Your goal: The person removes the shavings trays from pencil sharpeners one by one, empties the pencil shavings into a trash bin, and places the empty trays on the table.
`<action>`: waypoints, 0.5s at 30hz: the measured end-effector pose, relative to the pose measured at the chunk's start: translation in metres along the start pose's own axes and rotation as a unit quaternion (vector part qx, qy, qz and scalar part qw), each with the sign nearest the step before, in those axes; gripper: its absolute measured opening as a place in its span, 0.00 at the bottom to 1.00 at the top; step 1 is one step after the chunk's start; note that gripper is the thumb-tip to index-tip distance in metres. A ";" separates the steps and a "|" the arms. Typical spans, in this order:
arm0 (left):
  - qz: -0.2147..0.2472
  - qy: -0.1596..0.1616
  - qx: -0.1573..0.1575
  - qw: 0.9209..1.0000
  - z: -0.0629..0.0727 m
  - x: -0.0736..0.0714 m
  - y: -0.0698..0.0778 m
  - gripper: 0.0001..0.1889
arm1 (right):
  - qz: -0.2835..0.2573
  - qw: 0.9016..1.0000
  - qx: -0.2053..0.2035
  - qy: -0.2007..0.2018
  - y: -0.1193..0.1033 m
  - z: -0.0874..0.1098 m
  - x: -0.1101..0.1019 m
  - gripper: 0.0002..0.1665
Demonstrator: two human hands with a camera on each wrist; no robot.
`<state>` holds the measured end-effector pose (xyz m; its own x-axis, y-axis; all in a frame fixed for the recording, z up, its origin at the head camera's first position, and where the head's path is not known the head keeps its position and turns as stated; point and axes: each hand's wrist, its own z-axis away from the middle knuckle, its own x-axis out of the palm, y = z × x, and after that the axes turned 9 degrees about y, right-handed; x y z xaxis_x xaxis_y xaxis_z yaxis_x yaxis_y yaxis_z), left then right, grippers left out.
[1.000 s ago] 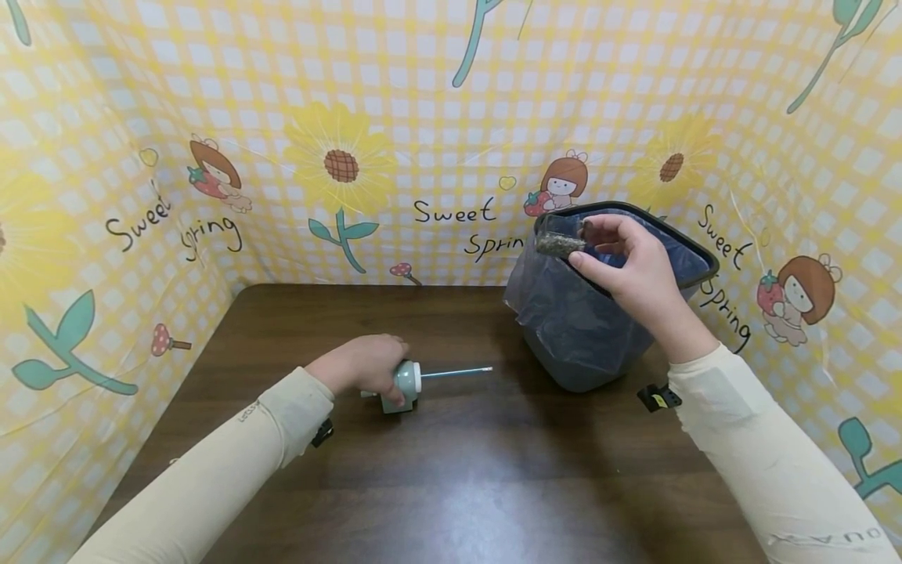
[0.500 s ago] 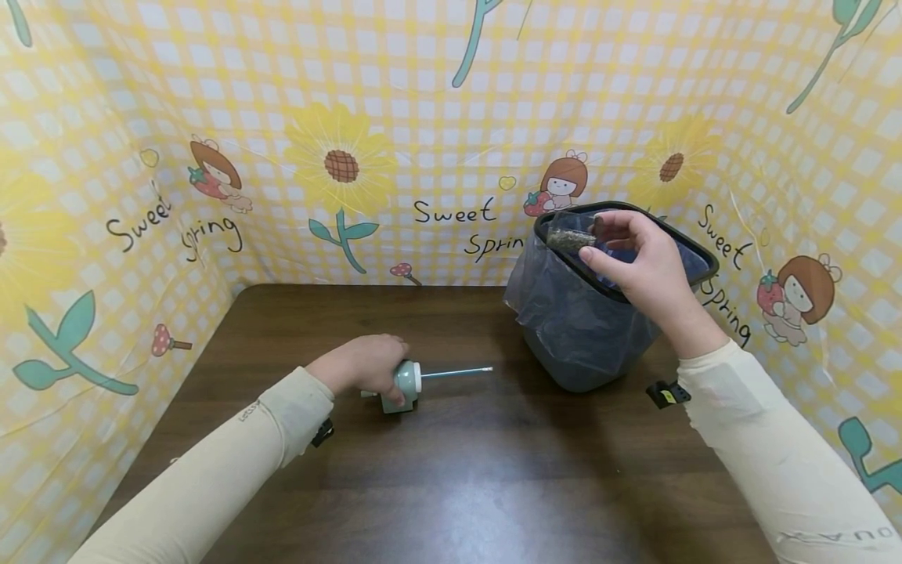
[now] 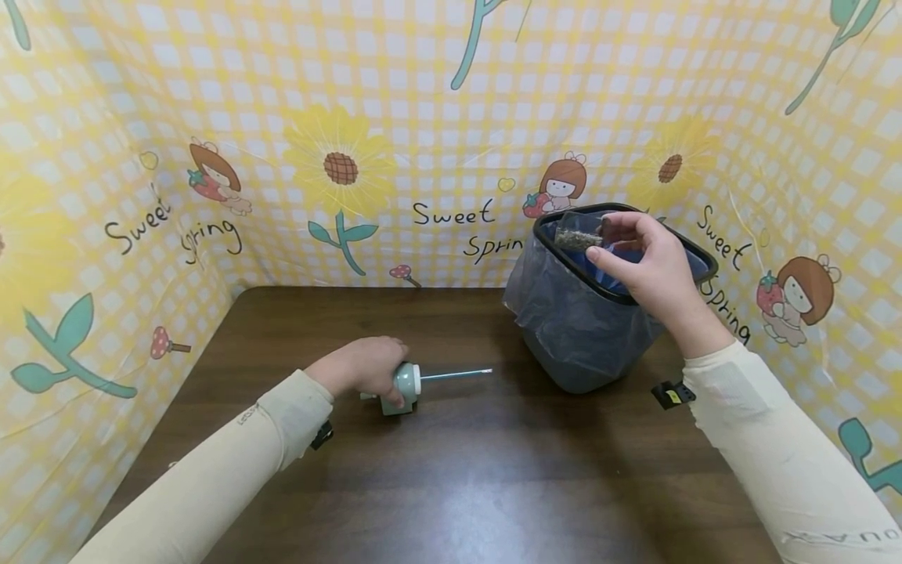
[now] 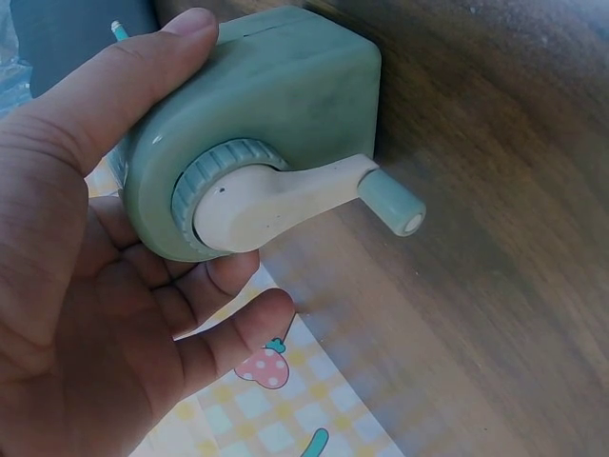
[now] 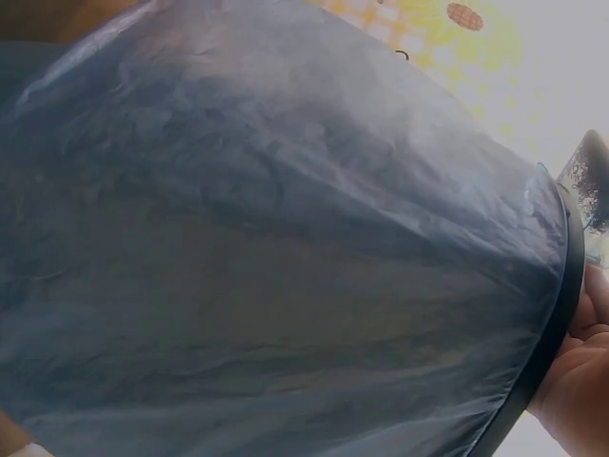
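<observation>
My left hand (image 3: 362, 366) grips a green crank pencil sharpener (image 3: 400, 390) on the table, thumb on one side and fingers on the other. The left wrist view shows its white crank (image 4: 276, 200) with a teal knob (image 4: 392, 202). A light blue pencil (image 3: 454, 374) sticks out of the sharpener's front, towards the right. My right hand (image 3: 651, 262) pinches a clear shavings drawer (image 3: 579, 237) over the mouth of a bin. Dark grey shavings lie along the drawer's lower side. In the right wrist view the bin's bag hides most of the hand.
The dark bin (image 3: 585, 374), lined with a bluish translucent bag (image 3: 581, 313) under a black rim (image 3: 539, 235), stands at the table's back right. Checked yellow cloth (image 3: 423, 141) encloses the brown table (image 3: 451, 470) at the back and sides.
My right hand has moved a little to the right with the drawer, further over the bin's mouth. The left hand and the sharpener have stayed in place.
</observation>
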<state>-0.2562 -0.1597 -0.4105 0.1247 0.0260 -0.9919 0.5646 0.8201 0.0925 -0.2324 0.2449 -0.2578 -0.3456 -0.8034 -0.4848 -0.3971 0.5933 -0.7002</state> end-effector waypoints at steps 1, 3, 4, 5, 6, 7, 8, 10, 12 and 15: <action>-0.002 -0.001 -0.001 1.000 0.000 0.000 0.000 0.39 | 0.002 1.000 0.002 0.000 0.001 0.000 0.000 0.32; -0.003 -0.002 -0.001 1.000 0.000 0.001 0.000 0.39 | 0.003 1.000 0.004 0.000 0.002 0.000 0.000 0.32; -0.004 -0.001 -0.001 1.000 0.000 0.001 0.000 0.39 | 0.003 1.000 0.005 0.000 0.002 0.000 -0.001 0.32; -0.004 -0.001 -0.001 1.000 0.000 0.001 0.000 0.39 | 0.004 1.000 0.005 0.001 0.003 0.000 -0.001 0.32; -0.006 -0.001 -0.001 1.000 0.000 0.002 0.000 0.39 | 0.005 1.000 0.006 0.001 0.003 0.000 -0.001 0.32; -0.007 -0.001 -0.002 1.000 0.000 0.002 0.000 0.39 | 0.006 1.000 0.006 0.001 0.004 0.000 -0.001 0.32; -0.005 0.000 -0.001 1.000 0.000 0.001 0.000 0.39 | 0.005 1.000 0.006 0.002 0.004 0.000 -0.002 0.32; -0.004 0.000 0.001 1.000 0.000 0.001 0.000 0.39 | 0.006 1.000 0.006 0.001 0.005 0.000 -0.003 0.32; -0.003 0.001 0.000 1.000 0.000 0.001 0.000 0.39 | 0.005 1.000 0.007 0.001 0.005 -0.001 -0.003 0.33; 0.000 0.000 -0.004 1.000 -0.001 0.001 0.001 0.39 | 0.006 1.000 0.009 0.000 0.005 0.000 -0.004 0.33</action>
<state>-0.2563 -0.1588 -0.4115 0.1239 0.0259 -0.9920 0.5579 0.8249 0.0912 -0.2334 0.2517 -0.2593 -0.3497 -0.7968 -0.4927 -0.3772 0.6011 -0.7045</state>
